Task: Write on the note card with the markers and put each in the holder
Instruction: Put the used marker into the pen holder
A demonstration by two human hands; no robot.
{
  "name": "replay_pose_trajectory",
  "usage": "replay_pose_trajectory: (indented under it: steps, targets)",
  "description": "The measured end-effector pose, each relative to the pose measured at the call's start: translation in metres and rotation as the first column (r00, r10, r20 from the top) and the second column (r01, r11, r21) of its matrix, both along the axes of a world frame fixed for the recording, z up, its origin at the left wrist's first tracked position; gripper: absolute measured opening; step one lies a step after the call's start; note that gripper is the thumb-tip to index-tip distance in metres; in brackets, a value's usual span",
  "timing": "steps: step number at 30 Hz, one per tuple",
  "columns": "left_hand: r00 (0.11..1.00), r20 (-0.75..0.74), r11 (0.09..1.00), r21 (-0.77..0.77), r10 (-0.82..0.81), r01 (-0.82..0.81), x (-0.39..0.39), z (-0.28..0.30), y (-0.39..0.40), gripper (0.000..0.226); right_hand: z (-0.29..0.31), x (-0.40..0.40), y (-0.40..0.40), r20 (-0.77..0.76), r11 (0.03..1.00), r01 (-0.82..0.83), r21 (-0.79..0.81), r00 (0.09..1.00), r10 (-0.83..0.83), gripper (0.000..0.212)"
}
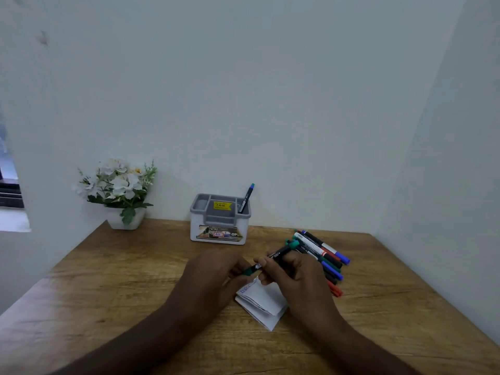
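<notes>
A green marker [273,257] is held above the table between both hands. My right hand [293,274] grips its black barrel, and my left hand [213,272] pinches the green cap end. Under my right hand lies the folded white note card [263,301], with blue writing on its upper left edge. The grey and white holder [219,220] stands near the wall; one marker with a blue end [246,198] leans in its right compartment. A pile of several markers [322,255] lies to the right of my hands.
A white pot of artificial flowers [119,193] stands at the back left of the wooden table [108,293]. Walls close the table in at the back and on the right.
</notes>
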State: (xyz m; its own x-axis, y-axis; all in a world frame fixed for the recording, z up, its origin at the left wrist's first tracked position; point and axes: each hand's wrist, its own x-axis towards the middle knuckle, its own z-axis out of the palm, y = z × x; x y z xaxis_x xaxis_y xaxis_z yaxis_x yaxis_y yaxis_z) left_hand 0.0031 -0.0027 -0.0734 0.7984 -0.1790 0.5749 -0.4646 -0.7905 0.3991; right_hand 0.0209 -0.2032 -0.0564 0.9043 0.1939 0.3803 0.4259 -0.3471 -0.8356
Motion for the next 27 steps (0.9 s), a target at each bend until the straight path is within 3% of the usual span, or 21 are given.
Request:
replay_pose_trajectory:
  steps: [6,13,17,22,27]
  targets:
    - [1.0,0.03,0.999,-0.037,0.004,-0.003,-0.002,0.001,0.002,0.013,0.002,0.001,0.001,0.04,0.998,-0.062,0.014,0.997,0.061,0.038]
    - [0.999,0.032,0.992,-0.125,0.037,-0.032,0.002,-0.001,-0.01,0.022,-0.001,0.001,0.006,0.063,0.998,-0.005,0.062,0.998,0.002,0.037]
    - [0.986,0.008,0.956,-0.247,0.166,-0.159,0.01,0.017,0.003,0.032,-0.007,0.001,0.006,-0.04,0.991,-0.062,0.117,0.997,0.067,0.023]
    - [0.899,0.236,0.91,-0.285,0.37,-0.3,0.049,0.082,0.04,0.015,-0.007,0.005,0.004,-0.099,0.994,-0.085,0.071,0.991,0.091,0.016]
    - [0.839,0.141,0.834,-0.279,0.526,-0.476,0.091,0.097,0.067,0.017,-0.006,0.004,0.003,-0.095,0.995,-0.096,0.033,0.991,0.099,0.017]
